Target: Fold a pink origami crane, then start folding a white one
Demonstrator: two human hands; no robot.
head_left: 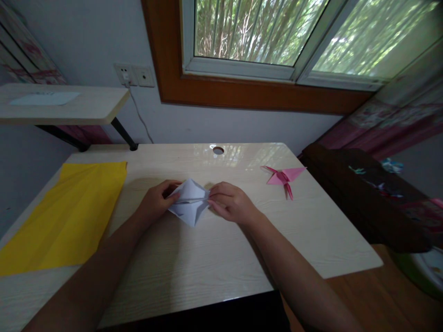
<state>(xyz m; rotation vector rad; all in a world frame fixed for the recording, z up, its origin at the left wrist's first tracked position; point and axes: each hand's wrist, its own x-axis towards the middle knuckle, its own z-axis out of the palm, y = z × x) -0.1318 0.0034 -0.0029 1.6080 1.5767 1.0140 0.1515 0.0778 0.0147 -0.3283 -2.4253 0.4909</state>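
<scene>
A piece of folded white paper (pixel 191 203) with a diamond outline is held just over the middle of the table. My left hand (pixel 162 199) grips its left corner, the thumb lying on top of the paper. At the right corner, my right hand (pixel 232 203) pinches the paper between thumb and fingers. A crease or slit runs across the paper from one hand to the other. Off to the right lies a pink folded-paper figure (pixel 282 177) with pointed ends, apart from both hands.
A large yellow sheet (pixel 76 216) covers the table's left side. Behind it a raised shelf (pixel 100 108) stands on black legs, with a pale paper (pixel 44 98) on it. The table (pixel 311 240) has a round cable hole (pixel 218 151) near its back edge, below the window.
</scene>
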